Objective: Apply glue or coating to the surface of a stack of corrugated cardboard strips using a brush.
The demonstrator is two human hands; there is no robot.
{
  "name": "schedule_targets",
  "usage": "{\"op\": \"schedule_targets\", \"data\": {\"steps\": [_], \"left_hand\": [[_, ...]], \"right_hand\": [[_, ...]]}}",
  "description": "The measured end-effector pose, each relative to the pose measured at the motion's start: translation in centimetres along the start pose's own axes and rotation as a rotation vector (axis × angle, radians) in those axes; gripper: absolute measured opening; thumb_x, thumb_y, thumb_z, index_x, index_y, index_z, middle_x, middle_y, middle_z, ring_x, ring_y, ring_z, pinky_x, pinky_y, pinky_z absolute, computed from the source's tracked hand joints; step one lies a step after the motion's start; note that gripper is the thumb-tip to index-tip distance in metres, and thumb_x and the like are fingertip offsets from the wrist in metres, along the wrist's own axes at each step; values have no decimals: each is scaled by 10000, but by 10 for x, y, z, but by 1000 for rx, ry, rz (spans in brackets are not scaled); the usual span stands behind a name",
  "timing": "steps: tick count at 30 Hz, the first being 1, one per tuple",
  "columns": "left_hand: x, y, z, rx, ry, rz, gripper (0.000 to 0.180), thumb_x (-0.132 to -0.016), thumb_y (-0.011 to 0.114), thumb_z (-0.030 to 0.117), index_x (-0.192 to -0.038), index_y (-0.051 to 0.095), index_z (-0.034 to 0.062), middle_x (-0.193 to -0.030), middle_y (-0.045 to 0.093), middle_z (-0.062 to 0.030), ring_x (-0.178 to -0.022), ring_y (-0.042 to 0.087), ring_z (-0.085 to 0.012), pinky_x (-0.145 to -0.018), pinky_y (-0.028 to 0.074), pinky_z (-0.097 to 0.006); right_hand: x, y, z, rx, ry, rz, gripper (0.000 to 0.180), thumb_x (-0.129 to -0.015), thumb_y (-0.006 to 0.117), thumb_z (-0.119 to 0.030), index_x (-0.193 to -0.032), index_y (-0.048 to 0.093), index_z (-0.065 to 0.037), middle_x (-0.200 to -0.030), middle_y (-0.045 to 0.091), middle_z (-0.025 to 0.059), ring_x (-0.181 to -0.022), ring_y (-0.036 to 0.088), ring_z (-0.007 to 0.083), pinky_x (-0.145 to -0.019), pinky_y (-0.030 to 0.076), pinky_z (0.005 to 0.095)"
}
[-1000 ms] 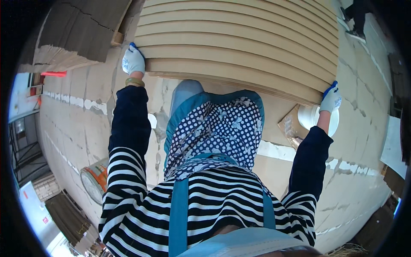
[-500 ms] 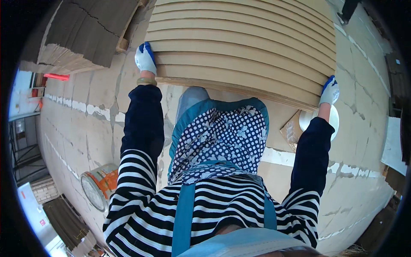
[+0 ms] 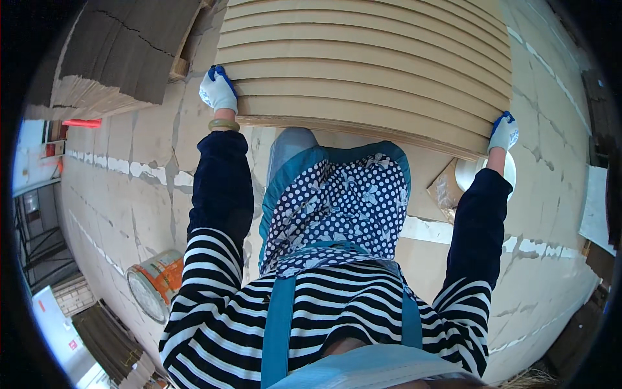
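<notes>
Your left hand (image 3: pixel 219 91), in a white glove with blue fingers, is clamped on the left edge of the stack of tan sheets (image 3: pixel 363 71), near its front corner. Your right hand (image 3: pixel 503 133), gloved alike, is clamped on the stack's right edge, also near the front. You can't tell from here how many sheets each grip takes in. The stack lies straight ahead of you, its sheets stepped one behind another, its front edge just beyond your polka-dot apron (image 3: pixel 337 201). Near the stack's front right corner is a white bucket (image 3: pixel 465 174), partly hidden by your right forearm, with a brown piece (image 3: pixel 444 188) beside it. Left of the stack and apart from it stands a grey-brown pile (image 3: pixel 116 58). An orange-and-grey bucket (image 3: pixel 162 282) is left of the stack, on your side of its front edge.
</notes>
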State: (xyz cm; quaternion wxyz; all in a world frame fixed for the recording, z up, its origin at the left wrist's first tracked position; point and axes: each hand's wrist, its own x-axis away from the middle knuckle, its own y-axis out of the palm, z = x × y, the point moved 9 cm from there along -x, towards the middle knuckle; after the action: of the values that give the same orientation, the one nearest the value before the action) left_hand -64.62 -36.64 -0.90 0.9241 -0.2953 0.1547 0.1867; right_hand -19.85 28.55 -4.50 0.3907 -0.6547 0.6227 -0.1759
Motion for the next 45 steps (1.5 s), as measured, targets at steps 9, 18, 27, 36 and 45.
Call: {"op": "schedule_targets", "data": {"steps": [9, 18, 27, 36, 45], "left_hand": [[-15, 13, -26, -100, -61, -263, 349, -830, 572, 337, -900, 662, 7, -784, 662, -99, -703, 593, -186, -649, 441, -321], [-27, 30, -57, -229, 0, -553, 564, -916, 405, 443, -1084, 571, -69, -1021, 633, -166, -968, 579, -236, -837, 425, -335], [-48, 16, -29, 357, 91, -244, 635, -893, 405, 505, -993, 599, -92, -954, 606, -283, -943, 572, -377, -842, 421, -410], [-37, 62, 54, -549, 15, -285, 802, -807, 343, 677, -1004, 625, -47, -1032, 595, -262, -963, 570, -397, -848, 442, -451], [-4, 73, 35, -591, -52, -265, 846, -797, 338, 692, -1049, 596, -73, -1048, 595, -253, -979, 568, -389, -869, 433, -446]], "right_hand": [[6, -14, -1, 47, -108, -56, 325, -856, 440, -277, -849, 645, -24, -729, 633, 154, -689, 600, 294, -614, 450, 392], [36, -12, -21, 327, -72, 4, 515, -918, 294, -395, -896, 630, -6, -934, 611, 246, -827, 603, 400, -691, 480, 470], [42, -29, 29, -725, 246, 26, 454, -912, 413, -412, -1002, 612, -15, -953, 629, 175, -852, 605, 283, -785, 453, 365], [280, -3, 223, -710, 819, -144, 346, -830, 598, -262, -1073, 570, -18, -874, 630, 146, -874, 604, 212, -766, 478, 318], [198, -71, 369, 374, 424, 399, 656, -676, 710, -394, -1187, 486, -48, -752, 614, 116, -652, 592, 256, -569, 499, 347]]}}
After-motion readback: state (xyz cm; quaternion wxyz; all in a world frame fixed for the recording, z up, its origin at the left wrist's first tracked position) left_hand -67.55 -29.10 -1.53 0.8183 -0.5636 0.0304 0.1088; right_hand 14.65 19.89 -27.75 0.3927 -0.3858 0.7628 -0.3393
